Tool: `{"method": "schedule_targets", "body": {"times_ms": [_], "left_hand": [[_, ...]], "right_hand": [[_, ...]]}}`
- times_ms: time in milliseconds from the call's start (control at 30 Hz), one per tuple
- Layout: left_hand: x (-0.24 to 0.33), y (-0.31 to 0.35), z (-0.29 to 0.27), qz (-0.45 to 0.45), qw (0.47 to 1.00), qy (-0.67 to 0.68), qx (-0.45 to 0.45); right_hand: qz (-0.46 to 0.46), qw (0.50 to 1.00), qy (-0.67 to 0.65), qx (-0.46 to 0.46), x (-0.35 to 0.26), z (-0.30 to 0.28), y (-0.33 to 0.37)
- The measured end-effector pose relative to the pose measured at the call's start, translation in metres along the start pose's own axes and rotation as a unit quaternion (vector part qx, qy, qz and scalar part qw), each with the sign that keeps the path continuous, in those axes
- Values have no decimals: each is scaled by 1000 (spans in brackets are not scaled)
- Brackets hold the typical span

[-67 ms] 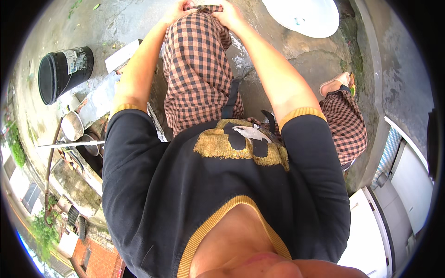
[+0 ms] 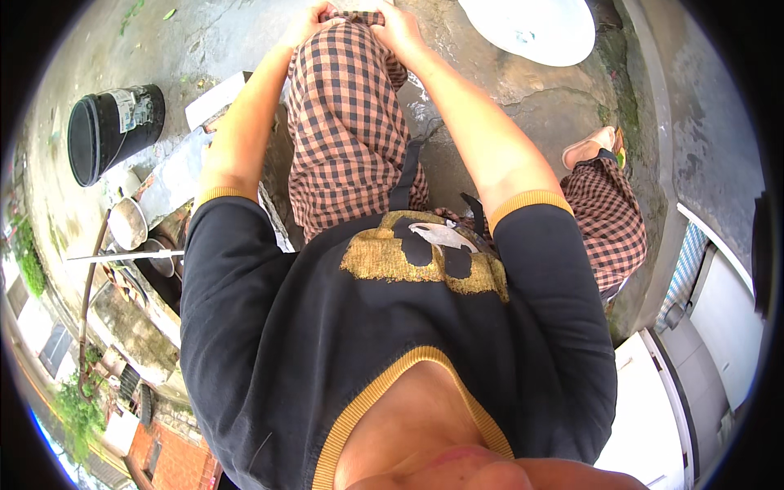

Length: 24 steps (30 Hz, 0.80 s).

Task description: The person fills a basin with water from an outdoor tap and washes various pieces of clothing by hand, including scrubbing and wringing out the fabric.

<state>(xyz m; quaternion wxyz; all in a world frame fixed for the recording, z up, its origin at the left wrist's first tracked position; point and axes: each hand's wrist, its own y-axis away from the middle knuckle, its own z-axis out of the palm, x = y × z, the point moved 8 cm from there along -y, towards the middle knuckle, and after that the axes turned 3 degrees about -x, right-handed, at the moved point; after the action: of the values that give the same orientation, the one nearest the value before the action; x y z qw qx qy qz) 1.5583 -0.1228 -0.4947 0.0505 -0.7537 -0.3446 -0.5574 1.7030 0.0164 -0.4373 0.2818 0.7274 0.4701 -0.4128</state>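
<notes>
Right hand [image 2: 398,34] shifts slightly left; both it and left hand [image 2: 309,24] touch checked trouser cuff [image 2: 359,17]. Can't tell whether fingers pinch.

Trousers [image 2: 347,122]: matt woven cloth, softly creased. Shirt [image 2: 261,351]: matt, smooth knitted cloth, with a ribbed collar [image 2: 322,457] and a coarse-textured gold patch [image 2: 367,257]. Bucket [image 2: 96,139]: dark plastic with a slight sheen, bearing a worn, paper-like label [image 2: 135,109]. Basin [image 2: 535,28]: smooth, apparently plastic. Ground [image 2: 523,94]: rough, cracked concrete, glossy where wet.
</notes>
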Motion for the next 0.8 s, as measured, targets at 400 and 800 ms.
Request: {"method": "schedule_targets", "body": {"times_ms": [400, 800], "left_hand": [[89, 83, 7, -6, 994, -73, -86], [59, 114, 16, 47, 991, -119, 28]], "right_hand": [[-181, 976, 84, -82, -9, -41, 41], [72, 966, -149, -201, 35, -15, 74]]}}
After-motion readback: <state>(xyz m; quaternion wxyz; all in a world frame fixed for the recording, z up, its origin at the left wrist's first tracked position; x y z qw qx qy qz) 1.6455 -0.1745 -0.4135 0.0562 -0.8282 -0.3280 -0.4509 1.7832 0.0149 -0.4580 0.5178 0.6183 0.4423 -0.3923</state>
